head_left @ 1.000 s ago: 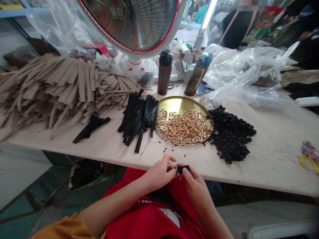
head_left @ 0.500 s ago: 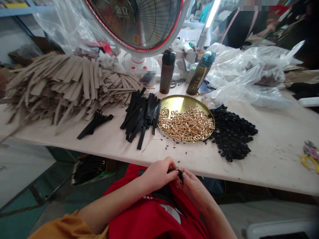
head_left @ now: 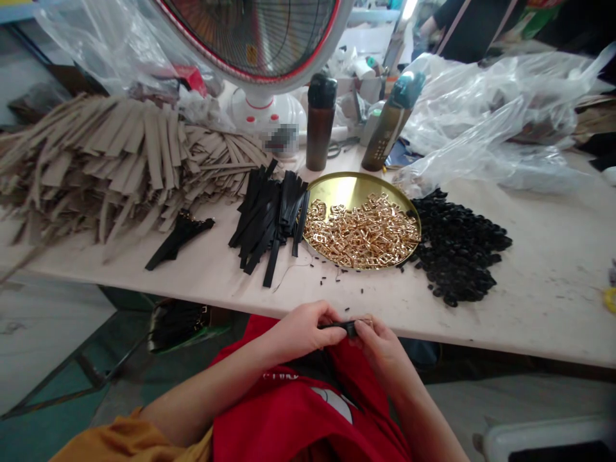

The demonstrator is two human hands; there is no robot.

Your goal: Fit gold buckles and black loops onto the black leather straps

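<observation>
Black strap (head_left: 347, 327) now pinched between left hand (head_left: 308, 328) and right hand (head_left: 378, 337), just in front of the gold tray (head_left: 344, 186), buckles (head_left: 373, 234) heaped inside it.

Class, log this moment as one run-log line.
left hand: holds black strap; right hand: holds its buckle end; tray: gold buckles; beside tray: black strips, small black pieces

Buckles (head_left: 368, 234) in tray (head_left: 339, 187), strips (head_left: 264, 221) left, heap (head_left: 459, 247) right, bottles (head_left: 320, 125) behind
</observation>
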